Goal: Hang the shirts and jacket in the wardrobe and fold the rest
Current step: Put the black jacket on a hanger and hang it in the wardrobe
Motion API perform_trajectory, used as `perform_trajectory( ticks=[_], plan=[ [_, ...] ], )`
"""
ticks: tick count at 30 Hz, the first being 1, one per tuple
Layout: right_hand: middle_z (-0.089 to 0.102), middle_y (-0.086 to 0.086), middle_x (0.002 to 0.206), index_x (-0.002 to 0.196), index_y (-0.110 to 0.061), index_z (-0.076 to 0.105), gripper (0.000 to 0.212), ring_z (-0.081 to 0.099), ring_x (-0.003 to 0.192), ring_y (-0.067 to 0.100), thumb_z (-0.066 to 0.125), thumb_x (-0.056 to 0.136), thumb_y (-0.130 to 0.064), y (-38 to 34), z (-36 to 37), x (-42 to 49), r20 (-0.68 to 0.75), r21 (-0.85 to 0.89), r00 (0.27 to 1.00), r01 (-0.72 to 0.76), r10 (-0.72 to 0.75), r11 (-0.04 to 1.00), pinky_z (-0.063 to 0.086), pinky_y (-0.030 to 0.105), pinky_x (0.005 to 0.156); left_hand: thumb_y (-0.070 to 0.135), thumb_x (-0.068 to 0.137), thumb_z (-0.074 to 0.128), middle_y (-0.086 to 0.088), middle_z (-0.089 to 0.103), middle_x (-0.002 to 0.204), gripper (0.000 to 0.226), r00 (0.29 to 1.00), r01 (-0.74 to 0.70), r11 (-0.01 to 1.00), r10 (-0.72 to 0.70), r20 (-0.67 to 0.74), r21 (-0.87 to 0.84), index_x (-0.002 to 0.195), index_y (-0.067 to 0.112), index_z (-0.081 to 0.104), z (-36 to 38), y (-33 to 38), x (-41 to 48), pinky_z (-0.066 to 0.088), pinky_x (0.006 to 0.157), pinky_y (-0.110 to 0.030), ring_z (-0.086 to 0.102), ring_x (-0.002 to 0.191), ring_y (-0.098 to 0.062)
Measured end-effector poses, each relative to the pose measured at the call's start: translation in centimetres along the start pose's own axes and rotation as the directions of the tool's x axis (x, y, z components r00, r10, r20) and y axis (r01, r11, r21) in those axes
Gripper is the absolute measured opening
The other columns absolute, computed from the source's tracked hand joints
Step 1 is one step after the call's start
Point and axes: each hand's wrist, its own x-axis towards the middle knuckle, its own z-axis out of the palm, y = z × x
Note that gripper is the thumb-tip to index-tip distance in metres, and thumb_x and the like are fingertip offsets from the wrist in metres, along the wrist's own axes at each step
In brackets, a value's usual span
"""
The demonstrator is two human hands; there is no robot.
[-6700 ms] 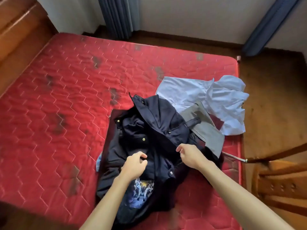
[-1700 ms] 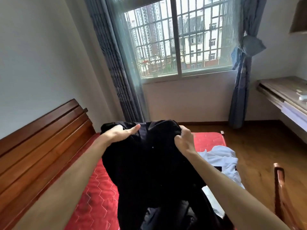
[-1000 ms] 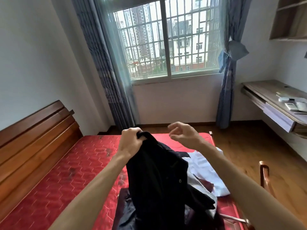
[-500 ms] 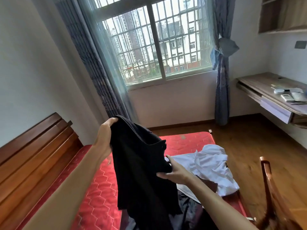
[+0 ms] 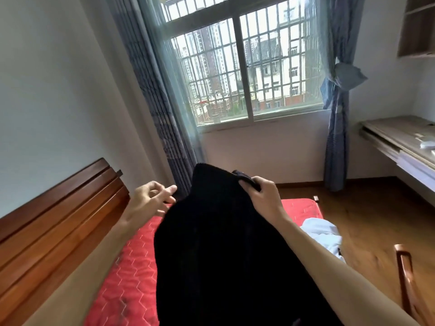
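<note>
Daylight through a barred window [image 5: 247, 74], blue curtains [image 5: 150, 90], wooden floor [image 5: 367, 215].

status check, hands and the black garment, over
Right hand grips black garment by top edge, held up over mattress. Left hand open beside it, holding nothing. No obstruction seen.

Left hand [image 5: 150, 201] and right hand [image 5: 261, 196] both bare. Left forearm [image 5: 89, 278] and right forearm [image 5: 329, 271] are bare too, right down to the bottom edge of the frame, so any sleeve lies out of view. Forearms slim and smooth, wrists narrow, fingers long and thin. The nails on the left hand look short and plain, but motion blur there is heavy so can't say for sure, while the knuckles and back of the right hand show sharper.
</note>
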Motion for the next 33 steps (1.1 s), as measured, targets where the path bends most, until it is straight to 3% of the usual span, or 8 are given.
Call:
perform_trajectory(
  ticks=[6,9,14,17,23,27,30,33],
  plan=[
    [0.066,0.000,0.063,0.071,-0.017,0.072,0.020,0.058,0.060,0.012,0.078,0.073,-0.036,-5.8,2.0,-0.4,0.214,-0.113,0.962,0.199,-0.172,0.973,0.048,0.031,0.062,0.041,0.099,0.051,0.009,0.059,0.117,0.031,0.829,-0.458,0.873,0.487,-0.275,0.168,0.123,0.022,0.052,8.6,3.6,-4.3,0.048,0.085,-0.018,0.060,0.102,0.000],
    [0.065,0.008,0.063,0.067,-0.014,0.070,0.021,0.052,0.057,0.008,0.078,0.073,-0.033,-6.7,0.8,0.0,0.239,-0.102,0.960,0.172,-0.143,0.980,0.049,0.035,0.061,0.050,0.088,0.062,0.010,0.048,0.128,0.051,0.801,-0.522,0.777,0.588,-0.112,0.351,0.130,0.021,0.051,11.0,4.5,-5.2,0.042,0.093,-0.014,0.047,0.117,0.000],
    [0.068,0.013,0.070,0.071,-0.014,0.073,0.019,0.054,0.059,0.007,0.083,0.074,-0.030,-6.6,-3.5,0.2,0.262,-0.139,0.961,0.125,-0.085,0.982,0.049,0.036,0.060,0.021,0.088,0.074,0.009,0.069,0.088,0.010,0.922,-0.380,0.881,0.386,0.037,0.282,0.095,0.021,0.068,9.2,3.5,-1.8,0.054,0.076,-0.025,0.065,0.077,-0.001],
    [0.069,0.009,0.071,0.076,-0.014,0.075,0.024,0.059,0.060,0.009,0.083,0.074,-0.037,-6.2,-5.3,-0.6,0.306,-0.148,0.950,0.111,-0.062,0.983,0.049,0.031,0.061,0.017,0.095,0.064,0.010,0.065,0.066,0.021,0.960,-0.269,0.942,0.247,0.130,0.199,0.076,0.025,0.065,9.3,3.1,-1.6,0.047,0.064,-0.020,0.059,0.062,-0.001],
    [0.055,0.002,0.067,0.081,-0.001,0.064,0.032,0.054,0.060,0.012,0.079,0.083,-0.030,-2.4,-7.9,-2.4,0.597,-0.142,0.776,-0.148,0.204,0.979,0.043,0.028,0.059,0.027,0.105,0.047,-0.014,0.070,0.083,0.040,0.939,0.121,0.956,-0.023,0.343,-0.268,0.099,-0.008,0.065,8.2,5.5,-2.3,0.057,0.071,-0.033,0.069,0.076,-0.024],
    [0.067,0.003,0.087,0.093,-0.003,0.069,0.022,0.067,0.083,0.022,0.069,0.089,-0.024,2.6,-7.6,-4.9,0.635,-0.222,0.688,-0.273,0.351,0.936,0.053,0.035,0.083,0.023,0.104,0.048,-0.015,0.073,0.084,0.036,0.944,0.194,0.911,-0.072,0.322,-0.365,0.094,-0.004,0.070,7.1,5.9,-3.5,0.060,0.069,-0.029,0.072,0.073,-0.021],
    [0.062,-0.001,0.085,0.092,-0.014,0.059,0.012,0.061,0.084,0.018,0.068,0.093,-0.023,5.5,-6.0,-7.0,0.376,-0.371,0.844,-0.241,0.382,0.897,0.046,0.025,0.072,0.020,0.104,0.048,-0.008,0.072,0.068,0.034,0.968,0.232,0.833,-0.145,0.206,-0.502,0.084,0.002,0.069,5.0,6.0,-3.2,0.059,0.058,-0.024,0.070,0.058,-0.015],
    [0.056,0.002,0.104,0.117,-0.008,0.055,0.040,0.058,0.094,0.016,0.077,0.084,-0.012,6.8,-3.6,-9.6,0.114,-0.407,0.985,-0.073,0.130,0.910,0.045,0.021,0.080,0.020,0.104,0.047,-0.009,0.073,0.068,0.034,0.978,0.199,0.821,-0.134,0.158,-0.535,0.085,0.001,0.068,2.5,6.3,-2.9,0.060,0.057,-0.024,0.070,0.058,-0.015]
  ],
)
